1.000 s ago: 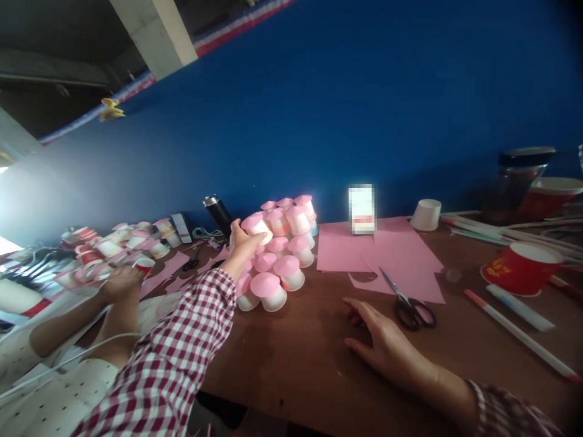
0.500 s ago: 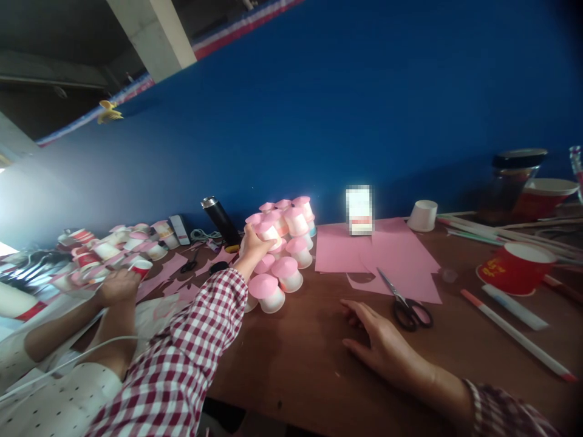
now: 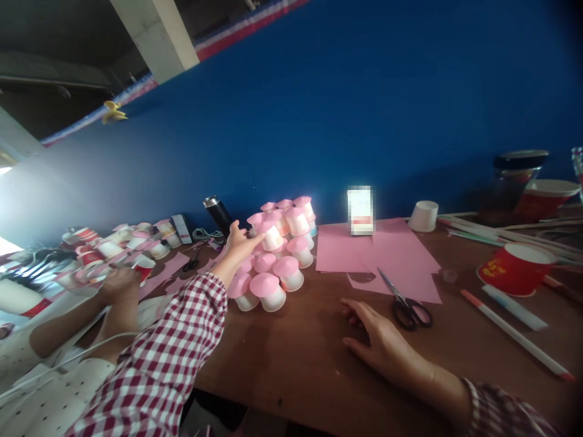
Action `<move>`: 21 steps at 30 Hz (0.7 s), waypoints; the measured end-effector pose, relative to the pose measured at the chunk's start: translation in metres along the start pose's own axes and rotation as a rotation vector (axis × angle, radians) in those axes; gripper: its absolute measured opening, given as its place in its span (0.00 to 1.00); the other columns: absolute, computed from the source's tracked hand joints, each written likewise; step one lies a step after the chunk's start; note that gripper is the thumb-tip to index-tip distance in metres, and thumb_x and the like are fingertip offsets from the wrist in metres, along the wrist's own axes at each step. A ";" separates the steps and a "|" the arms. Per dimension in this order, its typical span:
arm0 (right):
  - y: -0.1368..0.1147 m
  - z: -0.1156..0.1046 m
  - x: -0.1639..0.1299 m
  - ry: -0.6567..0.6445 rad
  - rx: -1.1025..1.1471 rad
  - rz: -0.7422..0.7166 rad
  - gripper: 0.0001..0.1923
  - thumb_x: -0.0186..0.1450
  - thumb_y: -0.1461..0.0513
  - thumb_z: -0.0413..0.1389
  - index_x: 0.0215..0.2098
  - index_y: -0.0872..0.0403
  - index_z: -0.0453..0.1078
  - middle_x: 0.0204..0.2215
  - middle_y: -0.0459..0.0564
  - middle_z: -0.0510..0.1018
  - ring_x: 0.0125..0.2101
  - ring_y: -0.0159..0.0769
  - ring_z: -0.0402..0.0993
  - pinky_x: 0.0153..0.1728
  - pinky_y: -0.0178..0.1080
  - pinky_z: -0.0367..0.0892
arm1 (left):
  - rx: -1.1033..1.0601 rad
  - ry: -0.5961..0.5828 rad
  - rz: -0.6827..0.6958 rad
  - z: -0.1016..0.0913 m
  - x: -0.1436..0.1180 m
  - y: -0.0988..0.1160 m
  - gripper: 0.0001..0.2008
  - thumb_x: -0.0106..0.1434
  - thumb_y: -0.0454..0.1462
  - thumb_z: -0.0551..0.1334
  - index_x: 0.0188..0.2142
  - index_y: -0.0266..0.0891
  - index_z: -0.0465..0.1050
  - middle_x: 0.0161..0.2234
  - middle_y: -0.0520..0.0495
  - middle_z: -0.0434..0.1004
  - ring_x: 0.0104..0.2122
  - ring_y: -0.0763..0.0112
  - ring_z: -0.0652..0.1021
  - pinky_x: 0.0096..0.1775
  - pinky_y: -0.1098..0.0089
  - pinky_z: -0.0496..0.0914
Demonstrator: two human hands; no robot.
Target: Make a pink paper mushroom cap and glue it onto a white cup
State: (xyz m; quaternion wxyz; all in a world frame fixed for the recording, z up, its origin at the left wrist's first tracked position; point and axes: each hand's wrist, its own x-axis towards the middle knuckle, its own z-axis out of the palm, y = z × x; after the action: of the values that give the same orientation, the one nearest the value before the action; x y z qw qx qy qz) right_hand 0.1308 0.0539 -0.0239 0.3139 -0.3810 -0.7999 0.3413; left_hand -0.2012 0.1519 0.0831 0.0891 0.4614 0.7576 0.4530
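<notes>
Nearest the camera, the right hand lies flat on the brown table, fingers spread and loose, holding nothing; black-handled scissors rest just beyond its fingertips on the edge of some pink paper sheets. Further out on the other side, the left hand, at the end of a checked sleeve, reaches into a pile of small paper cups capped with pink paper. Its fingers are partly open and touch the white cup with a pink top high on the near side of the pile; whether they grip it or only rest against it I cannot tell. Such a cup is likely very light and thin-walled, easy to crush, with the paper cap liable to bend, so a gentle hold around the white body below the cap seems safest, and the stack looks easy to topple. Beside the pile, a co-worker's hand is among more cups. A black flask stands against the blue wall, and a red cup sits far right.
</notes>
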 end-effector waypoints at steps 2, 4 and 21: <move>0.001 0.000 0.000 -0.002 -0.003 -0.003 0.29 0.56 0.66 0.56 0.55 0.54 0.58 0.42 0.53 0.70 0.39 0.39 0.70 0.43 0.44 0.68 | -0.016 0.046 0.024 -0.007 -0.003 0.004 0.45 0.48 0.48 0.67 0.60 0.36 0.49 0.53 0.33 0.65 0.49 0.59 0.72 0.44 0.65 0.69; 0.001 0.001 -0.001 -0.001 -0.004 -0.008 0.29 0.55 0.66 0.56 0.55 0.55 0.57 0.42 0.53 0.70 0.38 0.39 0.70 0.43 0.44 0.68 | -0.044 0.109 0.069 -0.011 -0.012 0.013 0.39 0.52 0.49 0.64 0.58 0.36 0.52 0.53 0.34 0.65 0.50 0.60 0.72 0.46 0.65 0.68; -0.002 -0.018 -0.008 0.023 -0.256 -0.073 0.11 0.62 0.64 0.51 0.40 0.53 0.72 0.35 0.50 0.79 0.35 0.37 0.75 0.37 0.36 0.67 | -0.421 -0.303 0.334 0.109 -0.192 0.052 0.19 0.63 0.44 0.53 0.51 0.39 0.60 0.46 0.39 0.69 0.45 0.64 0.73 0.47 0.61 0.68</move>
State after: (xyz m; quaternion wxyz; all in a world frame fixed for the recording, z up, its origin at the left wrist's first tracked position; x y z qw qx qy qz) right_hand 0.1474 0.0514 -0.0140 0.2841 -0.3926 -0.8465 0.2202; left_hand -0.0015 0.0764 0.0068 0.2191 0.6131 0.5388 0.5346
